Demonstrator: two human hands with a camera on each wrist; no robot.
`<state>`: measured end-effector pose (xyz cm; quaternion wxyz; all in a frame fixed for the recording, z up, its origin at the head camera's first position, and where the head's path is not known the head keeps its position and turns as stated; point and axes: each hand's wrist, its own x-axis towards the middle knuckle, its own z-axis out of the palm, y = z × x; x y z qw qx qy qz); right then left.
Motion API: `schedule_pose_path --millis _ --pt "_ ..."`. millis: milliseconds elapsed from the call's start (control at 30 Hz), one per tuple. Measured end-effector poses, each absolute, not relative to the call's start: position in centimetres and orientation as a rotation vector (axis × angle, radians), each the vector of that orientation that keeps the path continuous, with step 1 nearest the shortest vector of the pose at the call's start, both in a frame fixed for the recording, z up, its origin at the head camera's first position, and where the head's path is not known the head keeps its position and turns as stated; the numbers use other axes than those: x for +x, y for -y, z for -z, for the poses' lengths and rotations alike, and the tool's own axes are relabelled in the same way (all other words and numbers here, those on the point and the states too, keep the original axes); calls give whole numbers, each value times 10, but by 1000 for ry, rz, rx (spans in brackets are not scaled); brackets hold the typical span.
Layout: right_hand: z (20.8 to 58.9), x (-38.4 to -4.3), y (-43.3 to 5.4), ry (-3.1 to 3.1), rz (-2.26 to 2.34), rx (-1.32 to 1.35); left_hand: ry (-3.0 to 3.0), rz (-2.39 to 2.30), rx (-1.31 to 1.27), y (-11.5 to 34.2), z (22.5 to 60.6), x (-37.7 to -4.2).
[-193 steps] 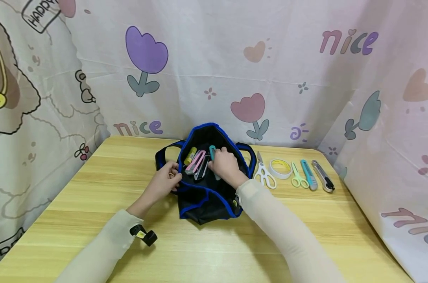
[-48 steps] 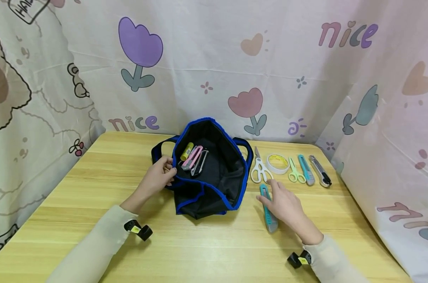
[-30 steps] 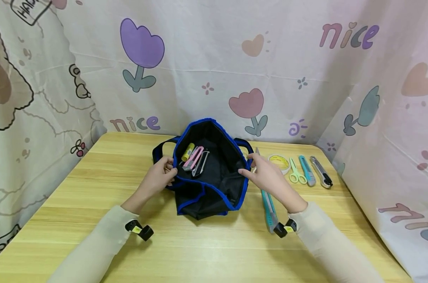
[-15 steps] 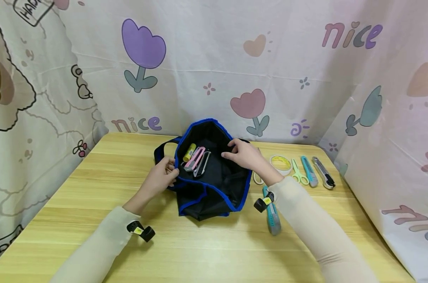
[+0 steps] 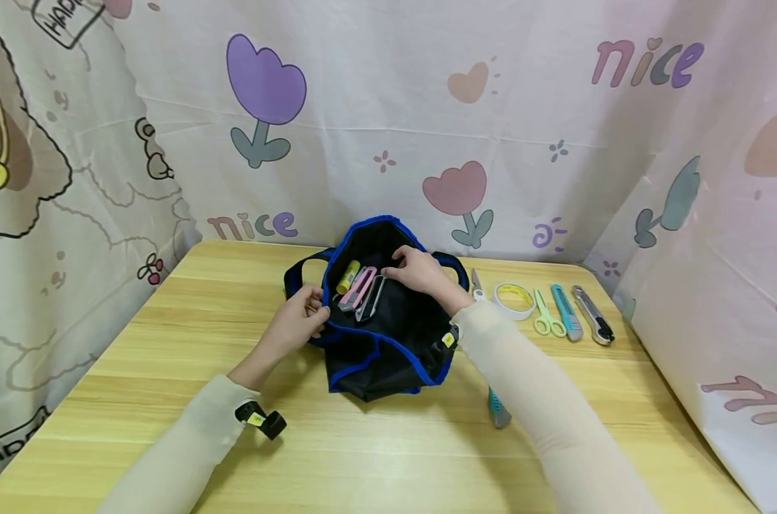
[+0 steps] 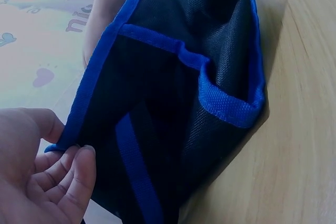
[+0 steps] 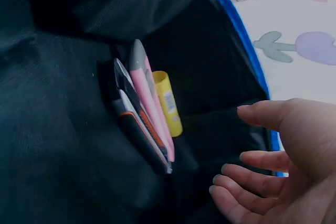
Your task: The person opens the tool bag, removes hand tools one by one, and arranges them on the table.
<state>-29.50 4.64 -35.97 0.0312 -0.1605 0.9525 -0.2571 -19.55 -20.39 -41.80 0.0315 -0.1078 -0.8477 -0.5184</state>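
A black bag (image 5: 365,385) with blue trim stands with its mouth spread wide. My left hand (image 5: 292,319) pinches the bag's blue edge at its left side, thumb and fingertips meeting there in the left wrist view. Over the mouth reaches my right hand (image 5: 423,275), fingers loosely bent and holding nothing. Inside, a pink box cutter (image 7: 149,98), a black box cutter with orange trim (image 7: 137,124) and a yellow tube (image 7: 168,103) lie together, a little way off the right fingertips. A teal box cutter (image 5: 499,410) rests on the table, partly hidden by my right sleeve.
Right of the bag lie white-handled scissors (image 5: 478,285), partly covered by the sleeve, a tape roll (image 5: 517,314), small green scissors (image 5: 549,325), another teal box cutter (image 5: 566,313) and a grey one (image 5: 593,315). A patterned curtain (image 5: 376,107) hangs behind the table.
Earlier my right hand held a teal box cutter in the bag; that cutter then lay on the table. Since then the hand has moved left past the bag's rim. My left hand stayed put.
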Motion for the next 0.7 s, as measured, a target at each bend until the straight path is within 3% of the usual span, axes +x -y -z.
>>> schedule_pose_path --millis 333,700 --pt "392 -315 -29 -2932 852 -401 2603 1592 -345 202 417 -196" --pt "429 -313 -12 -2974 856 -320 2620 1584 -341 202 418 -194"
